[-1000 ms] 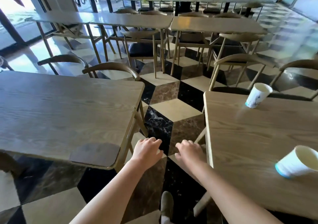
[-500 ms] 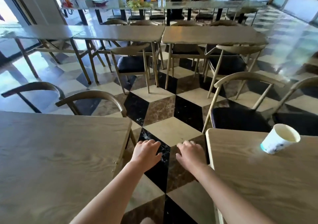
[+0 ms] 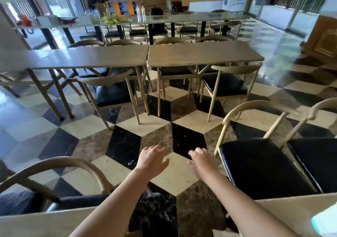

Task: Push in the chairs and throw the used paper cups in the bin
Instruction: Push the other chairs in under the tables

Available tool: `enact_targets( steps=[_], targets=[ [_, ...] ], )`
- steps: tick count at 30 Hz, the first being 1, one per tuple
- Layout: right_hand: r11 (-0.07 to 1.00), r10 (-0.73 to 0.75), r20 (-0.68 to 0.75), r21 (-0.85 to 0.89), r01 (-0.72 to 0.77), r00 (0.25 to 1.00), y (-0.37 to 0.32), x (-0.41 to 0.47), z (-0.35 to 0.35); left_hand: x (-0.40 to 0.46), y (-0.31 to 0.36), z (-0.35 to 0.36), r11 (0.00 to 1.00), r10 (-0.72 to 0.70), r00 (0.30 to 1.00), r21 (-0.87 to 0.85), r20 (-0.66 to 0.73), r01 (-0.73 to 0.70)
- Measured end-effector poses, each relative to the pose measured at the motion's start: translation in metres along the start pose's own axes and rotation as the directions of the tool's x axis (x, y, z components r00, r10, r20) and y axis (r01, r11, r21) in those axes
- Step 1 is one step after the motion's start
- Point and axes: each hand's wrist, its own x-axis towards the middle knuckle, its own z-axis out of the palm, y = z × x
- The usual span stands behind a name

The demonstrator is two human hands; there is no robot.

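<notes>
My left hand (image 3: 152, 161) and my right hand (image 3: 201, 162) reach forward over the checkered floor, fingers apart, holding nothing. A wooden chair with a black seat (image 3: 262, 164) stands pulled out just right of my right hand, at the table (image 3: 295, 211) on my right. A blurred white and blue paper cup (image 3: 324, 223) shows at that table's bottom right corner. Another chair (image 3: 58, 165) with a curved back stands at the table (image 3: 45, 224) on my left. Two chairs (image 3: 111, 92) (image 3: 226, 85) stick out from the middle row of tables.
An aisle of black, cream and brown tiles (image 3: 182, 131) runs ahead between the tables. Two long tables (image 3: 200, 53) cross the middle, with a marble counter (image 3: 164, 18) carrying bottles and greens behind. Glass doors line both sides. No bin is visible.
The view has moved forward and tilted up between the two tables. The cups have slid out of view except one at the bottom right. Both hands stay empty and their fingers have spread.
</notes>
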Motion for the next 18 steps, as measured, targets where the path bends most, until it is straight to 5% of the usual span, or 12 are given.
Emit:
enact_targets(
  steps=[18],
  targets=[
    [0.980,0.170,-0.082,0.123,-0.159,0.982,0.108,0.308,-0.023,0.341,-0.053,-0.013,0.985,0.170,0.985,-0.014,0.027,-0.170]
  ],
)
